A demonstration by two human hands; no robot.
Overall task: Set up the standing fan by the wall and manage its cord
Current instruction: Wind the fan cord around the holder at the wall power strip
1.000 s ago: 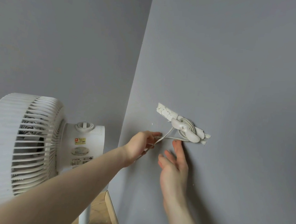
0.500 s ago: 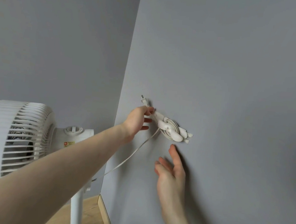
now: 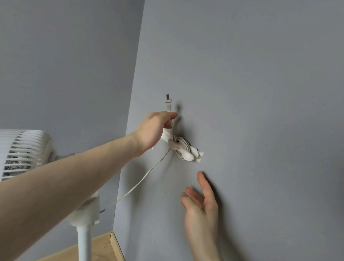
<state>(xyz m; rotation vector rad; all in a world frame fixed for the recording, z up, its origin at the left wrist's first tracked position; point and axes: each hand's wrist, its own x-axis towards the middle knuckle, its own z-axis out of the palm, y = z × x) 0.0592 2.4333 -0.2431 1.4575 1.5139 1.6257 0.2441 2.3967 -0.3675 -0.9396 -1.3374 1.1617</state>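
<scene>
The thin white flat power cord runs from the white standing fan, which stands in the corner, up to a white wall-mounted cord winder on the grey painted wall, right of the fan. The left hand pinches the cord just below its white two-prong plug, above the winder. The right hand is spread, holding nothing, below the winder. The cord looks light and limp; hold it near the stiffer plug body. Pale wooden floor and skirting lie beneath the winder.
</scene>
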